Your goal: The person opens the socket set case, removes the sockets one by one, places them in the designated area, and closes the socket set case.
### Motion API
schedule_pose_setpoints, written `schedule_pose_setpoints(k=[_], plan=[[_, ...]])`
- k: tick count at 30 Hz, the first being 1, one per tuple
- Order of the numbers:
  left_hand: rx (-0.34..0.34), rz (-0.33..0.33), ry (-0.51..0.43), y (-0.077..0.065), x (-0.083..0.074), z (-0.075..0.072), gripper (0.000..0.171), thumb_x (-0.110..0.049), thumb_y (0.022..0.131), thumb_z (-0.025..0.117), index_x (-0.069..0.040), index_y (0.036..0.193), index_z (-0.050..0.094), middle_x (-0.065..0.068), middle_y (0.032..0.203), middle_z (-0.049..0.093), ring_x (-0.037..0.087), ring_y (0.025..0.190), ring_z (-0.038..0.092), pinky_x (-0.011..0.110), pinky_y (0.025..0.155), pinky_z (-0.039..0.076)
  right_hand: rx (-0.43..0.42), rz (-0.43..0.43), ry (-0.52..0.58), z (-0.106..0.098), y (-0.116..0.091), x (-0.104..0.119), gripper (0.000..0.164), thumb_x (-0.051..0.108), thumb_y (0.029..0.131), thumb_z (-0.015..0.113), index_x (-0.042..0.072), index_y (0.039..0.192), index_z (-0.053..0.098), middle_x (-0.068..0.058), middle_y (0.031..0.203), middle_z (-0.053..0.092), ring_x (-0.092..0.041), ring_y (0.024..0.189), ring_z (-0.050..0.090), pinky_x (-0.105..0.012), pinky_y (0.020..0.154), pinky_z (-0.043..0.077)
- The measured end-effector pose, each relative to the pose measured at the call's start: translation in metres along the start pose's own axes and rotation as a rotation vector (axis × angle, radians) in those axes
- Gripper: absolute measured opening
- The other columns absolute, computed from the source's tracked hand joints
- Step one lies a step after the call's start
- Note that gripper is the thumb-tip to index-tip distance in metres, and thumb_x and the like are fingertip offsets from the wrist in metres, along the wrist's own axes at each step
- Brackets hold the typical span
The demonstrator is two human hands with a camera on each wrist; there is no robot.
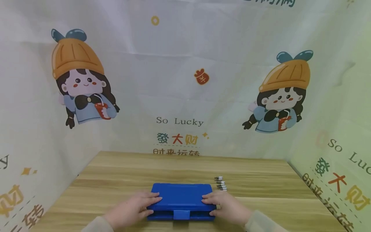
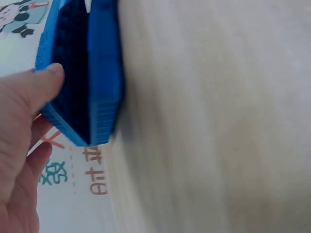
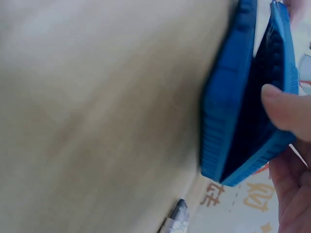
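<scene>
A blue plastic case (image 1: 181,196) lies on the table with its lid partly raised, so a dark gap shows along the front. My left hand (image 1: 131,207) grips the lid's left side, fingers on top and thumb at the lid's front edge. On the opposite side my right hand (image 1: 230,206) grips the lid the same way. The left wrist view shows the left thumb (image 2: 46,85) by the gap of the case (image 2: 104,73). In the right wrist view the right thumb (image 3: 282,107) lies along the lid edge. The case's contents are mostly hidden in shadow.
Several small metal bits (image 1: 221,183) with dark tips lie in a column on the wooden table (image 1: 116,174), just right of the case. One bit (image 3: 176,218) shows near the case in the right wrist view. A printed cloth (image 1: 179,90) hangs around the table.
</scene>
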State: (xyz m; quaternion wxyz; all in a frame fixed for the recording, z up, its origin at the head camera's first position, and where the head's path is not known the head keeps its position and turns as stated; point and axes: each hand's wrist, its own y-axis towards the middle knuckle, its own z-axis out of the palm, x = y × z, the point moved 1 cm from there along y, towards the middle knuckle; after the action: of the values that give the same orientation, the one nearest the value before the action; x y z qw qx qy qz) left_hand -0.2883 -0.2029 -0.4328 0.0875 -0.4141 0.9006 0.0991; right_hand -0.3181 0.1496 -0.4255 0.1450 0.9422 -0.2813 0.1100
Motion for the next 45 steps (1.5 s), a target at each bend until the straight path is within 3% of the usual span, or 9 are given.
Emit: schedule_pose_setpoints(k=[4,11,19,26,34,39,45], plan=[[0.020,0.011,0.051,0.001,-0.002,0.008,0.050,-0.025,0.094,0.063,-0.021,0.142,0.051,0.003,0.145,0.048,0.029,0.130,0.046,0.049,0.101,0.040,0.031,-0.013,-0.073,0.008,-0.002,-0.001,0.043,0.009,0.081,0.076,0.009,0.123,0.067,-0.005,0.129,0.062,-0.023,0.119,0.056,-0.037,0.096,0.047],[0.088,-0.024,-0.064,0.010,-0.006,0.014,0.065,-0.042,0.092,0.062,-0.025,0.149,0.038,0.002,0.155,0.031,0.034,0.141,0.027,0.056,0.107,0.029,0.020,-0.035,-0.151,0.012,-0.003,-0.001,0.041,0.007,0.080,0.077,0.009,0.120,0.069,-0.007,0.127,0.063,-0.022,0.118,0.058,-0.036,0.095,0.048],[0.117,-0.097,-0.075,0.038,-0.012,0.021,0.070,-0.066,0.092,0.040,-0.031,0.152,0.029,0.001,0.160,0.019,0.032,0.146,0.011,0.059,0.111,0.019,-0.006,-0.038,-0.179,0.010,-0.002,0.003,0.038,0.007,0.079,0.077,0.007,0.117,0.070,-0.008,0.124,0.064,-0.023,0.116,0.059,-0.034,0.094,0.048],[0.102,-0.162,-0.084,0.048,-0.015,0.025,0.068,-0.066,0.094,0.035,-0.030,0.151,0.034,0.004,0.159,0.020,0.036,0.145,0.011,0.061,0.111,0.014,0.065,0.134,-0.163,0.007,0.012,0.022,0.031,0.031,0.088,0.070,0.011,0.111,0.072,-0.001,0.120,0.066,-0.018,0.112,0.059,-0.035,0.094,0.048],[0.060,-0.109,-0.035,0.049,-0.010,0.031,0.066,-0.063,0.096,0.035,-0.025,0.150,0.036,0.008,0.158,0.024,0.035,0.145,0.015,0.058,0.112,0.016,0.242,0.330,-0.280,0.035,0.051,0.054,0.069,0.058,0.085,0.062,0.024,0.143,0.048,-0.004,0.147,0.045,-0.035,0.133,0.041,-0.054,0.098,0.042],[0.062,-0.093,-0.008,0.050,-0.009,0.034,0.067,-0.065,0.096,0.031,-0.025,0.150,0.036,0.009,0.157,0.025,0.035,0.145,0.017,0.057,0.112,0.018,0.286,0.421,-0.369,0.051,0.066,0.063,0.071,0.057,0.084,0.064,0.030,0.147,0.041,-0.009,0.147,0.043,-0.040,0.130,0.043,-0.061,0.086,0.047],[0.058,-0.085,0.006,0.048,-0.010,0.035,0.063,-0.063,0.097,0.031,-0.028,0.149,0.039,0.011,0.156,0.028,0.036,0.144,0.018,0.059,0.111,0.017,0.291,0.413,-0.444,0.056,0.073,0.066,0.066,0.052,0.087,0.065,0.034,0.146,0.041,-0.013,0.143,0.048,-0.041,0.125,0.049,-0.062,0.072,0.051]])
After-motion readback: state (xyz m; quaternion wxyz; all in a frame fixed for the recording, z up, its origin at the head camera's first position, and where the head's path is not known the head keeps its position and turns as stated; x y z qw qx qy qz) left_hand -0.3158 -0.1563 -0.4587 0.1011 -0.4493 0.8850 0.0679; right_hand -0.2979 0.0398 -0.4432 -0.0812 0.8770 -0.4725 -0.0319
